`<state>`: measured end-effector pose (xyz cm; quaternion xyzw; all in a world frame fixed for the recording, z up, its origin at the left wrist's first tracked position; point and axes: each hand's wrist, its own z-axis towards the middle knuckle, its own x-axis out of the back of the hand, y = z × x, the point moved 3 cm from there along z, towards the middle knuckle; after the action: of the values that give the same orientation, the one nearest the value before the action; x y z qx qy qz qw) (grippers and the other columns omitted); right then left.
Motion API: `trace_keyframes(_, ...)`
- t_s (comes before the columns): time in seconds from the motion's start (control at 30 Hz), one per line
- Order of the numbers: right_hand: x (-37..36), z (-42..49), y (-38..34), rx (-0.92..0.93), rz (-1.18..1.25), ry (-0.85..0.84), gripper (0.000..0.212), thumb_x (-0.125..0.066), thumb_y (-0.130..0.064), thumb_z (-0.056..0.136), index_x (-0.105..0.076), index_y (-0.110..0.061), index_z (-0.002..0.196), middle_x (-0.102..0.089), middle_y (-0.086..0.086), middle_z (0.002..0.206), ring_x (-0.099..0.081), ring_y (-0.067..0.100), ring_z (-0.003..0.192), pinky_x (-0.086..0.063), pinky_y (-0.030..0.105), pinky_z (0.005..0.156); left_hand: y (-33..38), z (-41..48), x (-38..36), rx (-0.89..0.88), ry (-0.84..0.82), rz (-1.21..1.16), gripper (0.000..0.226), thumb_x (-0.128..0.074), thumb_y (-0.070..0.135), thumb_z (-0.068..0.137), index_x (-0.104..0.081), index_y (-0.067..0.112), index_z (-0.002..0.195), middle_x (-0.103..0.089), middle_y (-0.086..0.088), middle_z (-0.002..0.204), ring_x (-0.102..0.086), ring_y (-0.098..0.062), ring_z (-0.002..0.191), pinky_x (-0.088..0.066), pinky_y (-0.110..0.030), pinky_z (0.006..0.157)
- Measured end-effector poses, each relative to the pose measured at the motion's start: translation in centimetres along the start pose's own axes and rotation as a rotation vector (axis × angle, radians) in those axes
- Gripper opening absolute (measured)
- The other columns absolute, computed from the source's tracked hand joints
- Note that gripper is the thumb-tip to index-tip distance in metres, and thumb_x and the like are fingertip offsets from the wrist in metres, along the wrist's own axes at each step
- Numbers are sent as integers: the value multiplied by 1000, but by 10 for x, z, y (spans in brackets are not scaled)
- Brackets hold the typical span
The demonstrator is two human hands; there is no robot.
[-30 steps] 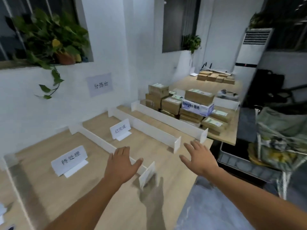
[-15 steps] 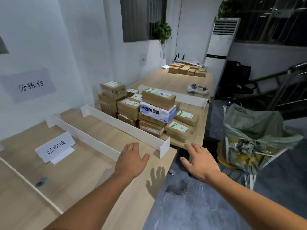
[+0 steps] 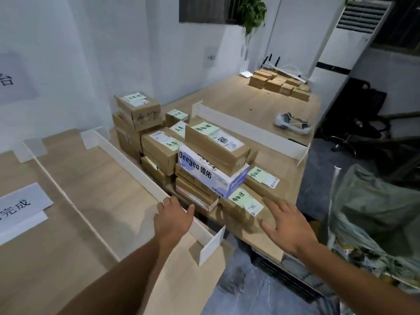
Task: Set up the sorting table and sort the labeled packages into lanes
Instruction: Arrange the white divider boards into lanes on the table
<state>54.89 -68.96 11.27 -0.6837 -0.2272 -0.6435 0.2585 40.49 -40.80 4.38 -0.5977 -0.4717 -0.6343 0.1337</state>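
Observation:
A pile of brown cardboard packages (image 3: pixel 159 153) with green handwritten labels stands on the wooden table (image 3: pixel 109 183), behind a white divider (image 3: pixel 127 160). A white and purple Deeyeo box (image 3: pixel 211 176) lies in the pile under a long brown box (image 3: pixel 216 146). My left hand (image 3: pixel 173 220) hovers open over the divider's near end. My right hand (image 3: pixel 287 226) is spread open just right of the nearest labeled package (image 3: pixel 238 205). Neither hand holds anything.
A white lane sign (image 3: pixel 20 210) stands at the left, beside a thin divider (image 3: pixel 75 205). Another divider (image 3: pixel 250 130) runs behind the pile. More boxes (image 3: pixel 279 85) sit far back. A grey-green sack (image 3: pixel 375 214) on a rack stands at the right. A white air conditioner (image 3: pixel 347 37) stands behind.
The view has swung right and moved closer to the package pile. Both open hands have reached forward toward the pile's near edge.

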Motion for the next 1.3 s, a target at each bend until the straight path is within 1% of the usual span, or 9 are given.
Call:
trace_keyframes(0.23, -47, 107, 66, 177, 46, -112, 68, -40, -61, 98, -26, -30, 158, -36, -2, 158, -32, 19, 144, -34, 37, 114, 22, 72, -68, 383, -35, -275, 84, -62, 39, 97, -16, 1, 155, -36, -21, 152, -50, -42, 130, -47, -49, 100)
trace_keyframes(0.37, -75, 133, 81, 318, 10, -187, 77, -25, -64, 91, -28, -25, 158, -44, 0, 151, -37, 20, 139, -36, 38, 111, 20, 81, -95, 569, -62, -319, 61, -62, 16, 91, -33, 0, 142, -58, -19, 121, -63, -33, 92, -50, -36, 69)
trace_keyframes(0.43, -82, 143, 87, 374, -29, -202, 81, -17, -66, 89, -27, -27, 158, -40, -1, 154, -33, 20, 143, -32, 38, 115, 19, 81, -99, 621, -24, -311, 47, -59, 13, 89, -41, 1, 131, -62, -19, 116, -57, -30, 84, -48, -36, 68)
trace_keyframes(0.53, -80, 159, 91, 418, -36, -200, 76, -22, -66, 92, -27, -28, 158, -39, -2, 156, -32, 20, 145, -27, 36, 117, 22, 73, -93, 690, 65, -312, 39, -54, 13, 91, -42, 4, 127, -61, -21, 117, -60, -38, 92, -55, -43, 75)
trace_keyframes(0.77, -61, 164, 82, 466, 13, -191, 79, -20, -69, 91, -31, -27, 157, -39, -1, 157, -34, 20, 144, -29, 41, 118, 20, 45, -53, 682, 223, -292, 24, -49, 16, 95, -45, 9, 117, -63, -18, 112, -57, -33, 82, -46, -37, 62)
trace_keyframes(0.9, -55, 140, 56, 498, -7, -198, 80, -15, -70, 89, -33, -29, 155, -43, 1, 156, -38, 22, 142, -32, 40, 116, 18, 7, -28, 638, 311, -310, 26, -49, 15, 96, -47, 8, 120, -60, -13, 105, -54, -29, 80, -44, -37, 66)
trace_keyframes(1.07, -35, 90, -1, 593, 131, -116, 64, -31, -69, 89, -49, -33, 139, -61, -6, 125, -56, 16, 109, -47, 30, 89, 0, -52, 14, 611, 379, -269, 30, -48, 16, 94, -46, 8, 123, -61, -13, 105, -56, -32, 86, -48, -40, 74)
trace_keyframes(1.17, -23, 56, -43, 643, 114, -65, 67, -31, -69, 91, -47, -33, 144, -56, -7, 134, -53, 16, 118, -47, 33, 97, -17, -94, 38, 548, 419, -266, 32, -47, 17, 94, -46, 6, 124, -64, -17, 109, -62, -38, 94, -53, -43, 81)
trace_keyframes(1.3, -5, 5, -108, 734, 25, -9, 74, -19, -71, 94, -34, -30, 154, -45, -1, 151, -43, 21, 137, -40, 38, 109, -55, -164, 74, 506, 482, -286, 27, -48, 18, 92, -46, 8, 117, -62, -12, 100, -60, -34, 85, -49, -39, 75)
